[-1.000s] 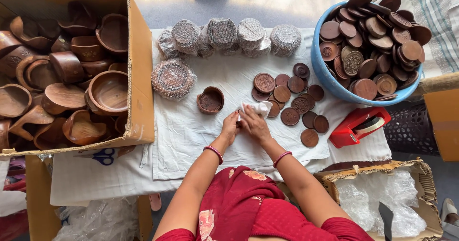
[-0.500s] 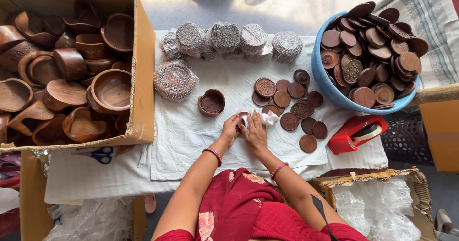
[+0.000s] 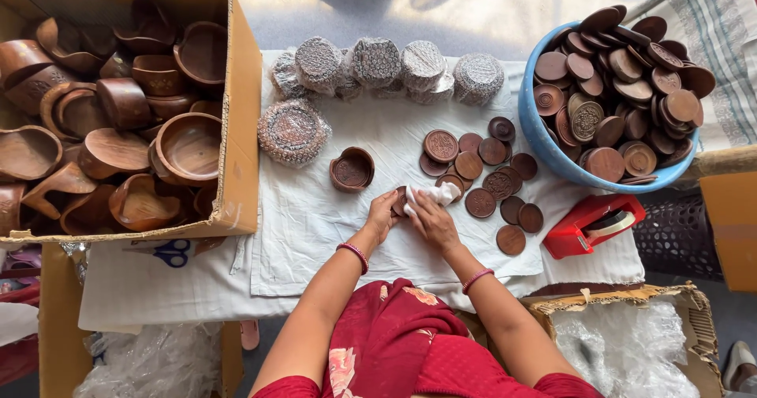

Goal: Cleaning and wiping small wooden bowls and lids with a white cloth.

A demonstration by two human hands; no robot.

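At the far left, I saw a cardboard box point(image 3: 236, 130) crammed with carved wooden bowls point(image 3: 185, 149), and blue scissors point(image 3: 167, 252) lay just below it on the white cloth point(image 3: 315, 232). Moving right, one wrapped round bundle point(image 3: 293, 132) sat alone near the box, and a row of wrapped bundles point(image 3: 394, 67) stood along the far edge of the cloth. A small open wooden bowl point(image 3: 352, 169) rested just beyond the hands.

At the middle, my left hand point(image 3: 381, 215) was curled around the edge of a dark wooden disc point(image 3: 400, 200), gripping it. My right hand point(image 3: 433, 218) pressed a crumpled white rag point(image 3: 430, 196) against that disc, fingers closed on the rag. The disc sat low over the cloth, just left of the loose discs.

To the right, a cluster of loose discs point(image 3: 489, 177) lay flat on the cloth, some overlapping. Farther right, a blue tub point(image 3: 530, 126) was heaped with many more discs, and a red tape dispenser point(image 3: 591, 223) sat below it. A basket lined with clear plastic point(image 3: 631, 343) stood at the lower right.

I judged the work to be well short of finished: several bundles were already wrapped, but one disc was under the rag, a dozen or so waited on the cloth, and the tub and the box were both full.
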